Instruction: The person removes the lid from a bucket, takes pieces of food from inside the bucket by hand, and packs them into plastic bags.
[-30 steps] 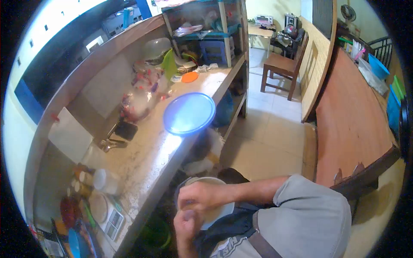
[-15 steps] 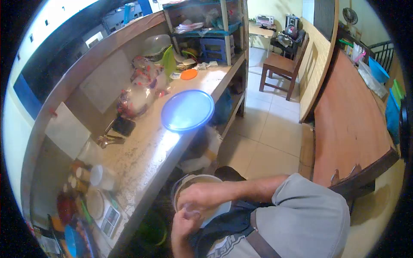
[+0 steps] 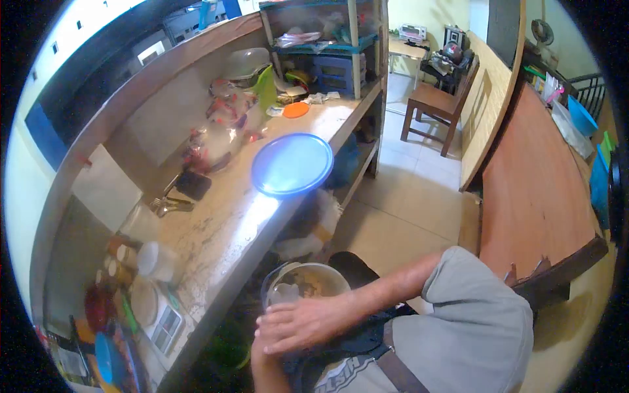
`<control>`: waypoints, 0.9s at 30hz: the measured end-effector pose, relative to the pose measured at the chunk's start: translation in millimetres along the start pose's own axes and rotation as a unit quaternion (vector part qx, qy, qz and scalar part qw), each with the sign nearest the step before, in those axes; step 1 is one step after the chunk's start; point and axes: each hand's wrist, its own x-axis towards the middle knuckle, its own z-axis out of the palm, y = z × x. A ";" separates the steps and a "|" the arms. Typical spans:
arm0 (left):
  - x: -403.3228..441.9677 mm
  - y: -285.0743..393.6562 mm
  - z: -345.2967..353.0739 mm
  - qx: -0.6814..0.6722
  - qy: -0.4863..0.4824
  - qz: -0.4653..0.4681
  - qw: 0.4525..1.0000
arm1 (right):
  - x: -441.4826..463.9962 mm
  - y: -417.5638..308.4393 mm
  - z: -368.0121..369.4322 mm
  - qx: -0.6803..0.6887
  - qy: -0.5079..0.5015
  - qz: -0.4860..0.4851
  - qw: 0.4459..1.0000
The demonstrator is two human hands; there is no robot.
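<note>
- The right hand (image 3: 304, 325) lies across the left hand (image 3: 265, 355), with its fingers stretched out and slightly apart; what is under its palm is hidden, so I cannot tell if it grips something.
- The left hand is mostly covered, and I cannot tell if it is closed or relaxed.
- Just above the fingers there is a pale, translucent thing (image 3: 285, 293), blurred; which hand holds it, if any, is not clear.
- Behind the hands stands a bucket (image 3: 320, 264), with a round, light rim and a pale brown content, partly hidden by the right hand and forearm.
- On the person's clothing, below the hands, large letters (image 3: 339, 376) are visible only in part; the word I cannot read surely.
- On the counter (image 3: 219, 196), to the left, is a white scale (image 3: 167, 329) with a grey panel, its small marks unreadable, near a whitish jar (image 3: 158, 262).
- Farther along, a round blue lid (image 3: 292, 164) reaches the counter's edge; beyond it lies an orange disc (image 3: 295, 110).
</note>
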 end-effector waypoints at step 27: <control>19.7 59.7 -20.0 -0.349 0.164 0.018 0.923 | -40.3 42.6 20.1 0.087 -0.048 0.431 0.897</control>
